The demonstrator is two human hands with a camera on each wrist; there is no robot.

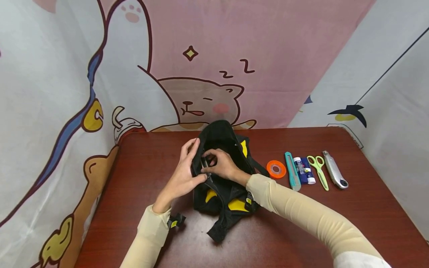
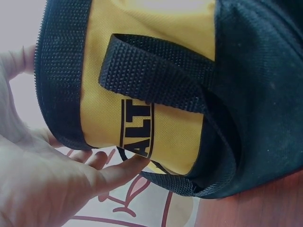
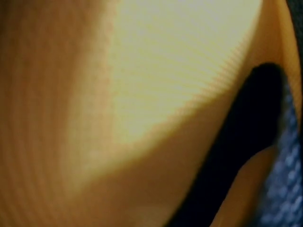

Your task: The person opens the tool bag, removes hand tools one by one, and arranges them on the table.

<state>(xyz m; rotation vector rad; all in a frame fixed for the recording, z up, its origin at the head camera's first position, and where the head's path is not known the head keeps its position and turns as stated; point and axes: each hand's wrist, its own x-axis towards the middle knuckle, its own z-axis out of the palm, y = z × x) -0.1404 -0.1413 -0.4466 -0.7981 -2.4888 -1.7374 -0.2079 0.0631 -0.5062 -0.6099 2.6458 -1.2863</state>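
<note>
A black and yellow fabric tool bag (image 1: 219, 195) stands with its mouth open in the middle of the table. My left hand (image 1: 182, 173) grips the bag's left side, thumb at the near rim and fingers farther back. The left wrist view shows that hand (image 2: 52, 184) against the yellow panel (image 2: 180, 137) with black lettering and a webbing loop (image 2: 151, 75). Inside the mouth, my right hand (image 1: 222, 165) pinches a small dark and silvery item (image 1: 205, 163) by the left inner wall; I cannot tell its kind. Blurred sleeve and a dark strap fill the right wrist view.
Right of the bag lie an orange tape roll (image 1: 276, 169), a teal utility knife (image 1: 292, 172), glue sticks (image 1: 305, 171), green scissors (image 1: 318, 171) and a grey utility knife (image 1: 335, 170). A bag strap (image 1: 219, 229) trails toward the front. Behind the table (image 1: 134, 163) hangs a printed cloth (image 1: 275, 63).
</note>
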